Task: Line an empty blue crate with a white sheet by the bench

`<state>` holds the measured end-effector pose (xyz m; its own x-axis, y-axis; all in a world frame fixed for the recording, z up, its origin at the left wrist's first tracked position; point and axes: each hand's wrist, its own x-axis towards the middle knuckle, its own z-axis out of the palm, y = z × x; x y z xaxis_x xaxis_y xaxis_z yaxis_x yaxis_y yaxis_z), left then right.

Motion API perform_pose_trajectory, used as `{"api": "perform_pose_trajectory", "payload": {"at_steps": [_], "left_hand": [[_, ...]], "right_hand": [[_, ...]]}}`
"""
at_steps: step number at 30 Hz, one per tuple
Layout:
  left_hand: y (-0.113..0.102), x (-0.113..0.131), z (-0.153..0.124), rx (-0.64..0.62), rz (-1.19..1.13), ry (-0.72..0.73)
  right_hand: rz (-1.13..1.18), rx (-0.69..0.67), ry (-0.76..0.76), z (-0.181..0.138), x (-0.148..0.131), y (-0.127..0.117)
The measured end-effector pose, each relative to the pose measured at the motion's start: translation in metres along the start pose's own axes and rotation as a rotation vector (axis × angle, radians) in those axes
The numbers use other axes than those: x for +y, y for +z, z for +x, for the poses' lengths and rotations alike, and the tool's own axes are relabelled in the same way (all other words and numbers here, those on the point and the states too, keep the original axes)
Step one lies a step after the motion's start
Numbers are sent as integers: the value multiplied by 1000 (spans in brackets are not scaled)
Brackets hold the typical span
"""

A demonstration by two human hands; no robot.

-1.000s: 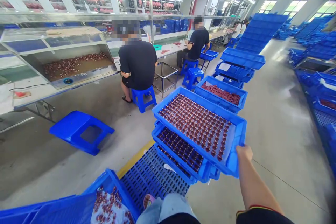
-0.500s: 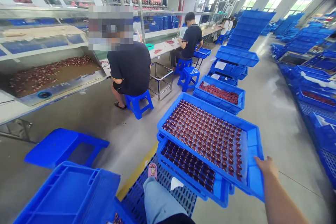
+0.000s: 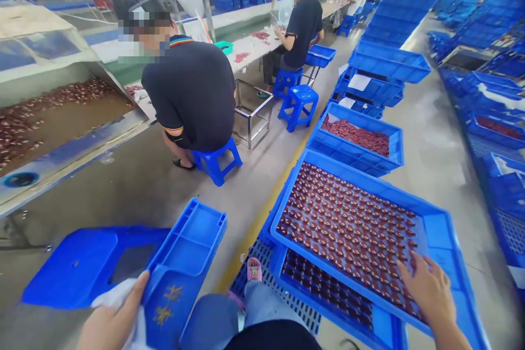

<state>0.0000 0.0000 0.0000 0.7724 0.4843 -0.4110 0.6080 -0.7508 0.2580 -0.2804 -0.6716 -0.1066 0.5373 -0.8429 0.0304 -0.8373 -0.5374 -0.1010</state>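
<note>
My right hand lies open, fingers spread flat on the dark red pieces at the near right corner of the top tray; it grips nothing. The top tray's long axis runs from far left to near right across my view. Its short left edge points toward the seated people. The pieces sit in neat rows, too many to count.

Directly under the top tray is a second tray with the same rows of pieces, so two filled trays are stacked. They rest on a slatted blue base. Just beyond the top tray stands one tray of loose red pieces.

Left of the top tray, my left hand is closed on the near end of an empty blue tray, with a white sheet pinched under it. This tray is tilted, its long axis pointing away from me. My slippered foot is between the two trays.

Far left of the top tray, two people sit on blue stools; a third stool stands free.
</note>
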Motion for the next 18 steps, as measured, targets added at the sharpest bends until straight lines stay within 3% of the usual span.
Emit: {"api": "perform_pose_trajectory", "payload": {"at_steps": [4,9,14,18], "left_hand": [[19,46,55,-151,-52,164],[35,114,131,-273,-97,362],[45,181,209,-376,-95,487],[52,233,236,-476,-74,557]], "right_hand": [[-28,30,-110,-6,-46,-17],[5,133,-46,-39,-120,-18],[85,149,13,-95,-235,12],[148,62,14,-123,-335,35]]}}
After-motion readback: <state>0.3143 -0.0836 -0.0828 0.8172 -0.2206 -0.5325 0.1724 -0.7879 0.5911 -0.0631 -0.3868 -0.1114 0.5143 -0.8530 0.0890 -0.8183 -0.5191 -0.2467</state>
